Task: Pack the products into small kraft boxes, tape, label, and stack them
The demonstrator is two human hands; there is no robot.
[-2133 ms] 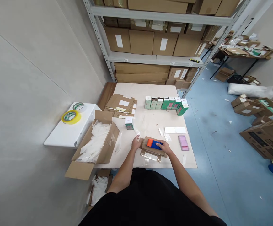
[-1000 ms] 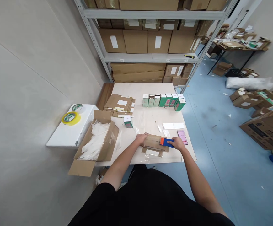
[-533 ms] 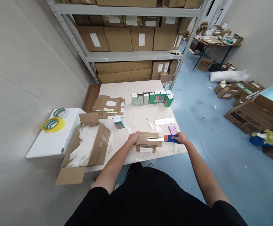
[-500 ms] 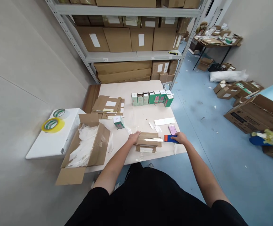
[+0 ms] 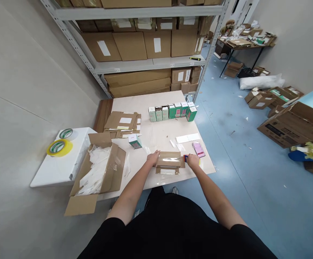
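Observation:
A small flattish cardboard box (image 5: pixel 168 159) lies on the table in front of me, with shiny clear tape across its top and a white label on its near flap. At its left edge, my left hand (image 5: pixel 153 158) is closed on the cardboard. My right hand (image 5: pixel 193 161) is wrapped around a blue and orange tape dispenser (image 5: pixel 185 158) at the box's right end; the fist hides most of the dispenser. A purple item, partly blurred (image 5: pixel 199 149), lies just beyond my right hand. Near it is a white strip (image 5: pixel 188 138).
Behind stands a row of green and white boxes (image 5: pixel 177 110), with one green box (image 5: pixel 135 141) apart. Flattened cardboard (image 5: pixel 121 121) lies left of them. An open carton (image 5: pixel 118 169) of white material and tape rolls (image 5: pixel 60 148) are at left. Shelving (image 5: pixel 145 66) rises behind the table.
My right hand has moved left with the tape dispenser, up to the box's right end. The tape strip that stretched past the box now lies along its top. My left hand has stayed put.

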